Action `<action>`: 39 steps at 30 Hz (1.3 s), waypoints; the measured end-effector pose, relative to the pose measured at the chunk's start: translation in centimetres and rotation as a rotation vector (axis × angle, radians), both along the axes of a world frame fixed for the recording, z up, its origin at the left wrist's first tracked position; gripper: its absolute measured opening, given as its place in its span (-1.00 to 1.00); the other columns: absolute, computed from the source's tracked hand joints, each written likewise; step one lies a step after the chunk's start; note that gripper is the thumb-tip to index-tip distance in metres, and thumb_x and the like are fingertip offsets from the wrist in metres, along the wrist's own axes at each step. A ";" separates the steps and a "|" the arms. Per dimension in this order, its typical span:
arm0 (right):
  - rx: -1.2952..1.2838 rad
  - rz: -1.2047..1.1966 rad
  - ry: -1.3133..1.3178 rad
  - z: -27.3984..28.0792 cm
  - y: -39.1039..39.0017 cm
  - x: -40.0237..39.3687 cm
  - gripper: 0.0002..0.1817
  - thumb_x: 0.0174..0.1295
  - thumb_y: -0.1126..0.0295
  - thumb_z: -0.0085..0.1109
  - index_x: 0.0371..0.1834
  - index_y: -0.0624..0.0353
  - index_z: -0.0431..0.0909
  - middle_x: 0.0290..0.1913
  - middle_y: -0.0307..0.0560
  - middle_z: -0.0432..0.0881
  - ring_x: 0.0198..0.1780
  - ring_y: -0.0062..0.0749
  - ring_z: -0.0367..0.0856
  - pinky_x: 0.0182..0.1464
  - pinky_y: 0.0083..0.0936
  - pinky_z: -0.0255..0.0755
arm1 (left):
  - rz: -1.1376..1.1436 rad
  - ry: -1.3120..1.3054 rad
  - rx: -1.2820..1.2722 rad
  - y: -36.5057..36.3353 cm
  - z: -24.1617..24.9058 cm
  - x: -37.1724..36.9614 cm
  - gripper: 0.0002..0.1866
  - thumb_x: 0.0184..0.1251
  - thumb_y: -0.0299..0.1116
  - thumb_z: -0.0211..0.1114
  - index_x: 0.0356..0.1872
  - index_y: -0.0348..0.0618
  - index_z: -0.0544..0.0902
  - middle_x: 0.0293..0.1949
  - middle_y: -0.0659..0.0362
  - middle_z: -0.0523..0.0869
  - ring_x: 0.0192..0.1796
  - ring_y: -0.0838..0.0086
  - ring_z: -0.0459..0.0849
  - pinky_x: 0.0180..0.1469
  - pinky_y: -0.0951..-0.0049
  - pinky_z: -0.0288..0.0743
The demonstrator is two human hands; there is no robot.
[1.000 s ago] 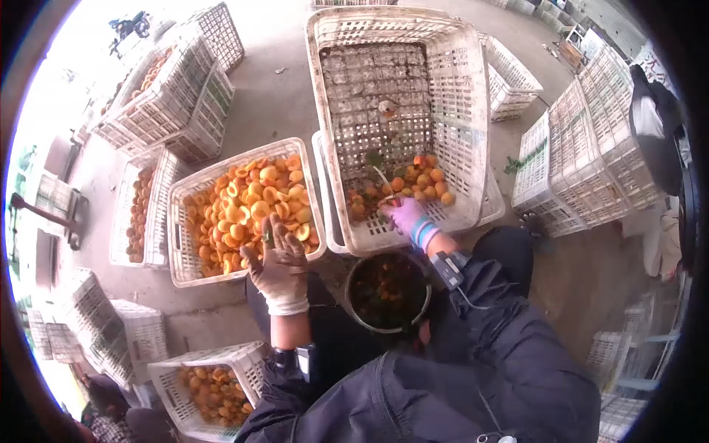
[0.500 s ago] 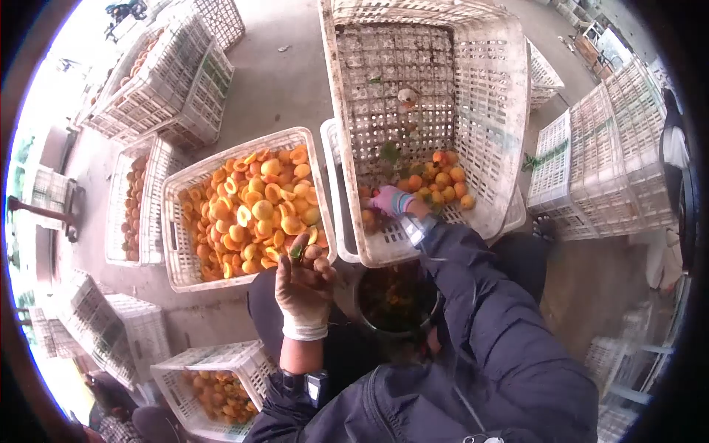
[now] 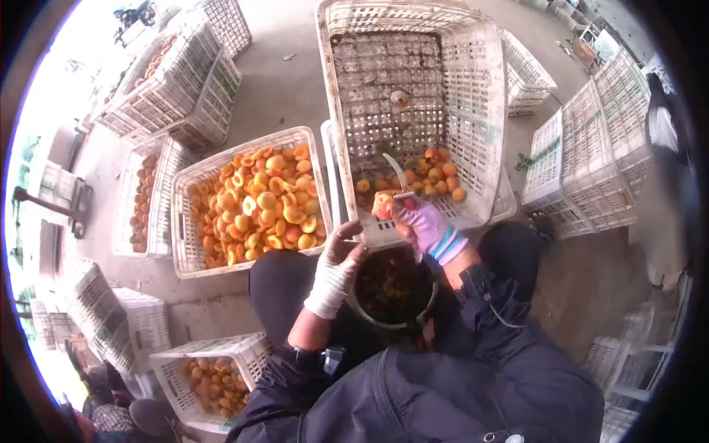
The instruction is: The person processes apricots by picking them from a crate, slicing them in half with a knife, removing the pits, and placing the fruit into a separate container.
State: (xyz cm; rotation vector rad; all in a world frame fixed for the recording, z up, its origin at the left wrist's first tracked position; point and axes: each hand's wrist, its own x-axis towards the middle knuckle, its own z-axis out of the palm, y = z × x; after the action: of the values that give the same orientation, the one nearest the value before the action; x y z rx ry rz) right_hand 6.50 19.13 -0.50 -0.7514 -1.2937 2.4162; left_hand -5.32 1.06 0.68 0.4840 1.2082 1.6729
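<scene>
My right hand [image 3: 430,230], in a pink and purple glove, is closed on an apricot [image 3: 383,206] and a small curved knife [image 3: 397,174], whose blade points up. It is at the near edge of the tilted white crate [image 3: 473,111], where whole apricots [image 3: 442,177] lie at the bottom. My left hand [image 3: 338,267], in a white glove with dark stained fingers, is just left of it, thumb and fingers apart. Whether anything lies in its palm is hidden. A crate of halved apricots [image 3: 266,199] stands to the left. Below my hands is a dark-filled bucket [image 3: 395,295].
Stacked white crates stand at the upper left [image 3: 177,88] and right [image 3: 591,155]. Another crate of apricots [image 3: 214,384] is at the lower left. A person's dark legs [image 3: 148,417] show at the lower left edge, and a person's clothing [image 3: 661,184] at the right.
My right hand has come out of the tilted crate toward my left hand, with an apricot and the knife now visible. My left hand has moved right; the pits and leaf seen in it no longer show.
</scene>
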 end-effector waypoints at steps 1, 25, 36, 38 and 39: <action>-0.030 0.040 0.049 2.5 -1.7 1.0 -0.64 0.23 0.18 0.30 -0.02 0.15 0.59 -0.42 -0.36 0.60 -0.66 -0.80 0.27 -0.65 -0.77 0.07 | -0.032 0.086 -0.018 -0.2 -0.9 0.5 -0.37 0.24 -0.33 0.38 0.32 -0.12 0.34 0.04 0.22 0.51 -0.03 0.56 0.53 0.06 0.54 0.43; 0.950 -0.088 -0.169 5.1 -11.2 11.3 -0.67 0.33 0.37 0.13 0.13 0.20 0.49 -0.11 -0.01 0.68 -0.13 -0.43 0.67 -0.05 -0.55 0.50 | -0.040 -0.084 0.200 -2.1 -0.1 4.8 -0.43 0.21 -0.48 0.26 0.25 -0.15 0.30 0.07 0.13 0.50 0.03 0.39 0.56 0.08 0.41 0.50; 1.170 -0.040 -0.369 5.5 -11.6 10.5 -0.77 0.31 0.24 0.11 -0.13 0.17 0.49 -0.23 0.09 0.65 -0.18 0.01 0.63 -0.18 -0.29 0.50 | -0.068 -0.066 0.143 -2.0 -0.4 5.1 -0.38 0.26 -0.39 0.31 0.33 -0.10 0.28 -0.10 0.22 0.52 -0.13 0.59 0.51 -0.10 0.60 0.45; 1.176 -0.036 -0.367 5.9 -11.7 10.2 -0.76 0.33 0.21 0.10 -0.15 0.16 0.50 -0.24 0.08 0.65 -0.17 0.01 0.63 -0.18 -0.30 0.50 | -0.053 0.084 0.160 -1.8 -1.6 4.7 -0.39 0.27 -0.33 0.34 0.31 -0.10 0.30 -0.09 0.22 0.53 -0.08 0.58 0.51 -0.06 0.60 0.42; 1.177 -0.032 -0.367 5.9 -11.7 10.2 -0.76 0.33 0.21 0.10 -0.15 0.16 0.50 -0.24 0.08 0.65 -0.17 0.01 0.63 -0.18 -0.30 0.50 | -0.050 0.082 0.160 -1.7 -2.1 4.6 -0.39 0.27 -0.33 0.34 0.31 -0.10 0.30 -0.09 0.22 0.53 -0.08 0.58 0.51 -0.06 0.60 0.42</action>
State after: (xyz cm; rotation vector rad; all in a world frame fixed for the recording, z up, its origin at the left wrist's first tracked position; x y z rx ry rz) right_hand 16.65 7.46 5.40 -0.7892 -2.3831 1.0904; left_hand -0.69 -0.59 -1.37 0.6814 1.1159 1.7287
